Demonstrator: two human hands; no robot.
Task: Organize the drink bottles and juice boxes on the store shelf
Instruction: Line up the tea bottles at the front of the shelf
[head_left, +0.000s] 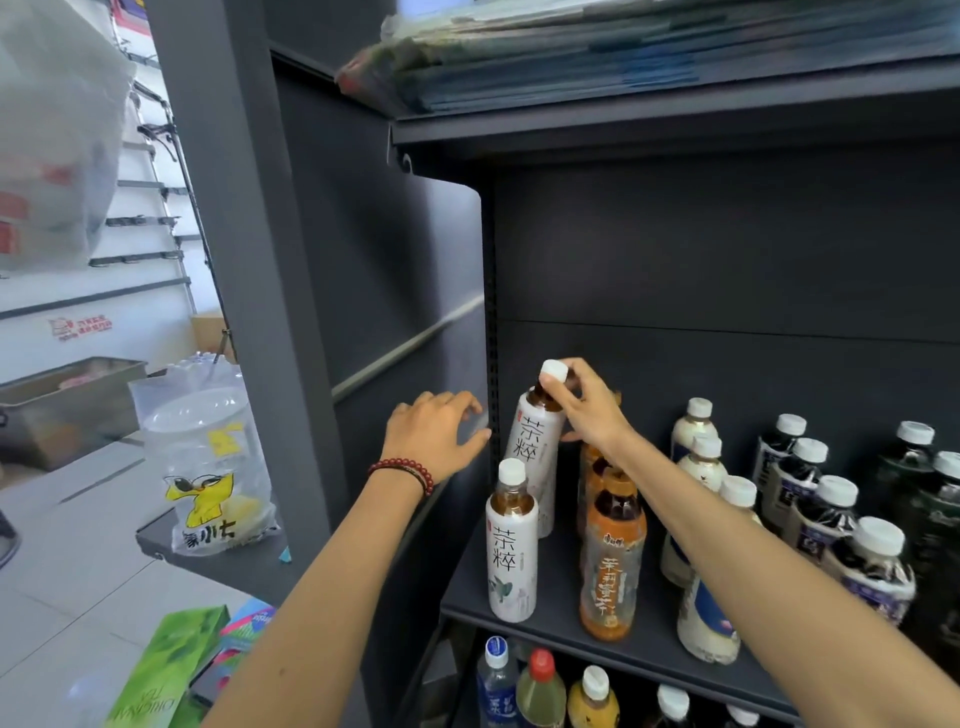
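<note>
Right hand (587, 410) pinches the tilted bottle (535, 441) by its neck behind the front tea bottle (511, 551), left hand (431, 431) spread open, so best set it upright, squarely in line.

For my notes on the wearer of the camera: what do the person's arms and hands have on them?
No sleeves are in view, and neither hand wears a glove. The left hand has a bracelet of round dark red beads at the wrist. The right hand shows no ring, watch or band.
</note>
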